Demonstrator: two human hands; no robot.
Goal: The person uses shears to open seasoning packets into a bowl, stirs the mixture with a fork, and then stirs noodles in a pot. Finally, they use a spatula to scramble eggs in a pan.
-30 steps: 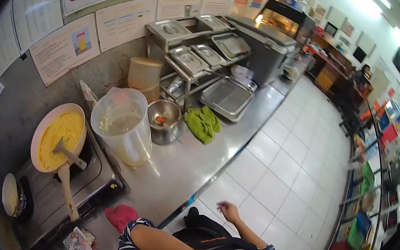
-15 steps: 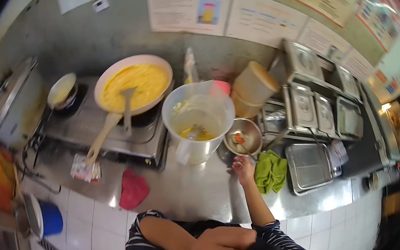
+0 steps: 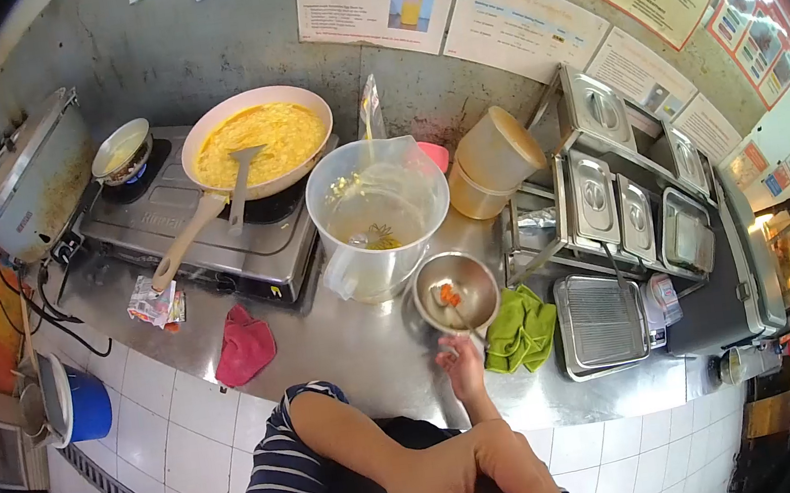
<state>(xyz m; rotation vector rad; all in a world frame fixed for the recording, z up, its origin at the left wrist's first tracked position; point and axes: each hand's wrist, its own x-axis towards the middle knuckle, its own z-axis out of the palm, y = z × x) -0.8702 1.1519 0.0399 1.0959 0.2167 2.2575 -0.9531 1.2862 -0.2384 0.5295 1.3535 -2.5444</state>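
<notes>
My right hand (image 3: 460,359) is at the near rim of a small metal bowl (image 3: 425,292), its fingers pinched there. Orange-red bits and a spoon (image 3: 465,319) lie inside the bowl. Lower down, my left hand (image 3: 490,473) is curled in front of my body, crossing over my right forearm. What its fingers close on is hidden. Just beyond the bowl stands a large clear plastic pitcher (image 3: 341,219) with yellow residue and what looks like a whisk head (image 3: 380,238) at its bottom. A green cloth (image 3: 521,330) lies right of the bowl.
A pan (image 3: 326,116) of yellow egg-like mixture with a spatula (image 3: 241,185) sits on the stove (image 3: 207,261), beside a small pot (image 3: 122,155). A red cloth (image 3: 245,346) lies at the counter edge. Rightward are a wire-rack tray (image 3: 603,324) and lidded metal containers (image 3: 594,195).
The metal bowl has slid toward me and slightly left, along with my right hand. My left hand has moved right, over my right forearm. The view has shifted slightly.
</notes>
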